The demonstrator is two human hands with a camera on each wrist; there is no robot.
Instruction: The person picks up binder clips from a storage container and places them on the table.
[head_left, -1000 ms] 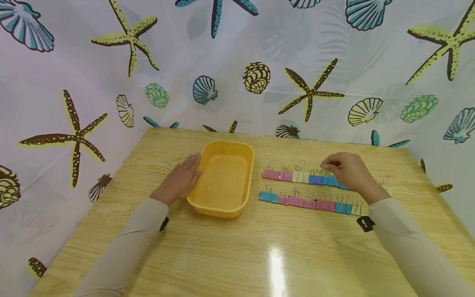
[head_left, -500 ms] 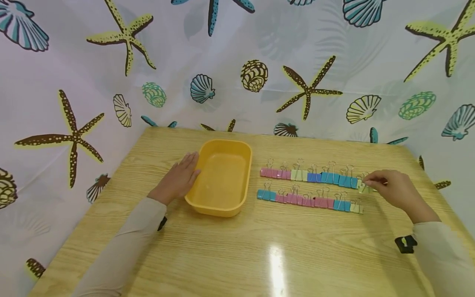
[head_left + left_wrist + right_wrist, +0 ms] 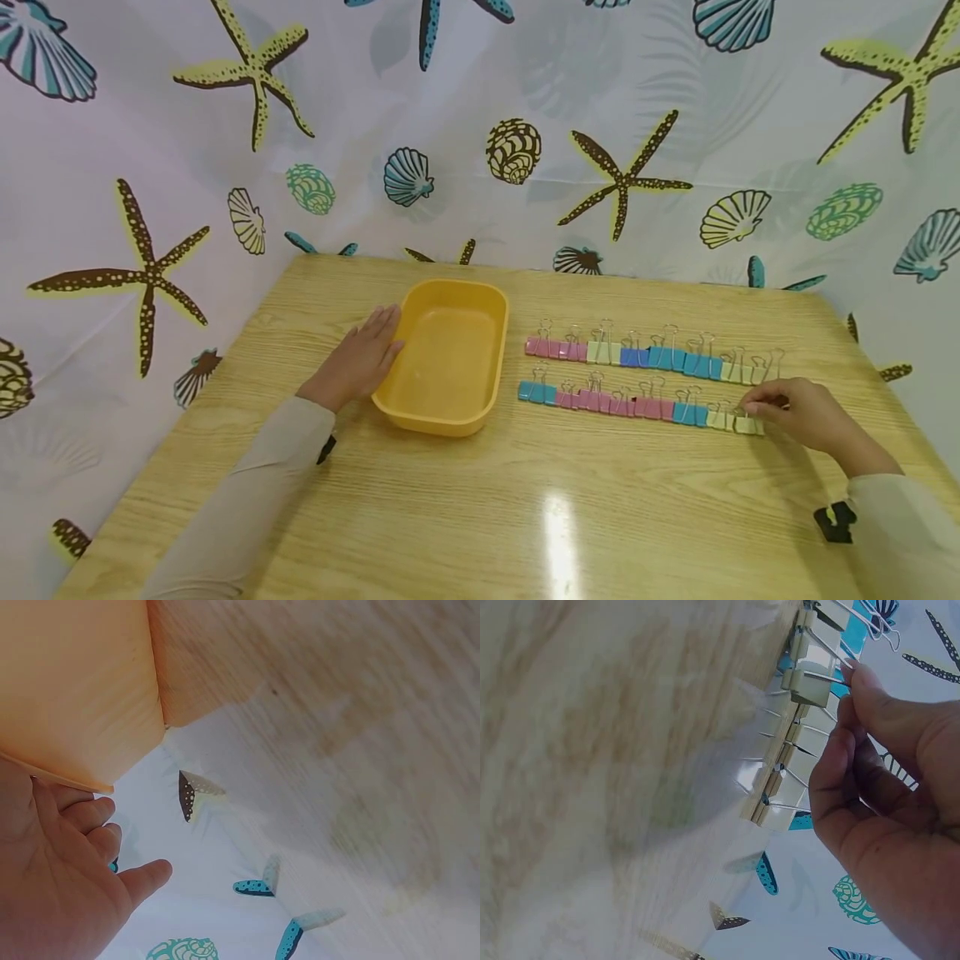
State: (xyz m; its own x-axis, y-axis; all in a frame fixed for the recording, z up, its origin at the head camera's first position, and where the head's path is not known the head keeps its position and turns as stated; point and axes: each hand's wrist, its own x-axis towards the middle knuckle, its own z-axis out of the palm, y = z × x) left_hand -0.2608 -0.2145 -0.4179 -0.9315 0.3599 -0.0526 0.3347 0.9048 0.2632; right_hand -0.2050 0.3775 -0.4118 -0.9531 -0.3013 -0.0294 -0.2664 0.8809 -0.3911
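Observation:
Two rows of binder clips stand side by side on the table, wire handles up. The back row (image 3: pixel 666 360) runs from pink through pale yellow and blue to pale yellow at its right end. Blue, pink and pale yellow clips form the front row (image 3: pixel 595 401). My right hand (image 3: pixel 806 417) pinches a wire handle of the pale yellow binder clip (image 3: pixel 748 425) at the front row's right end. In the right wrist view, thumb and fingertips meet at that clip's handle (image 3: pixel 829 677). My left hand (image 3: pixel 358 360) lies with extended fingers against the left rim of a yellow plastic tray (image 3: pixel 504 358).
The wooden table (image 3: pixel 450 508) extends in front of the rows and tray. Behind it hangs a white curtain (image 3: pixel 450 100) printed with shells and starfish. A black band (image 3: pixel 835 522) is at my right wrist.
My right hand has moved right along the back row, then forward to the front row's right end, where one more pale yellow binder clip now stands. My left hand stays at the tray.

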